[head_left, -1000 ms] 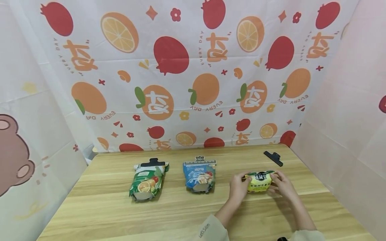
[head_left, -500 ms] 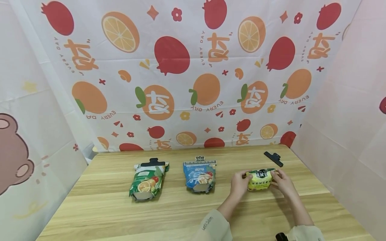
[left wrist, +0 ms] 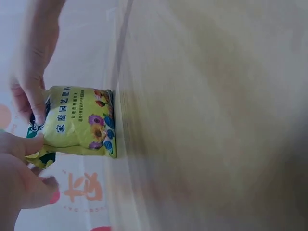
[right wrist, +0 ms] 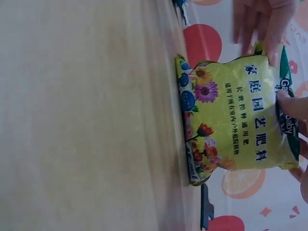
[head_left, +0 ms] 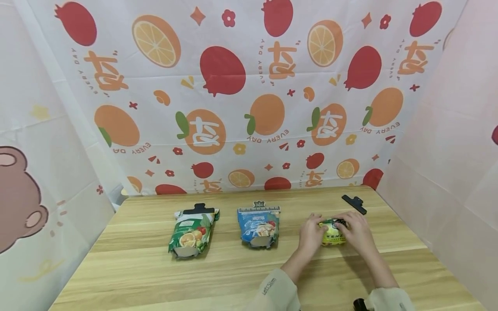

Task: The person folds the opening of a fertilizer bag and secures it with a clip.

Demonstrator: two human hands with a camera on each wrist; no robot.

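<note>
A yellow fertilizer bag with printed flowers stands upright on the table, its green-and-black top edge raised. My left hand pinches the top left corner between thumb and fingers; in the left wrist view, thumb and fingers close on that corner. At the top edge, towards the right, my right hand pinches the bag, thumb in front, covering part of the lettering. The right wrist view gives the bag's front with its flowers at the base. Fingers behind the bag are partly hidden.
A black bag clip lies behind the hands, at the table's back right. To the left are a blue bag with a piano-patterned clip and a green bag with a black clip. A fruit-print curtain hangs behind the table.
My right hand has slid left along the bag's top from its right corner towards the middle. My left hand stays at the left corner. The other bags and the loose clip have not moved.
</note>
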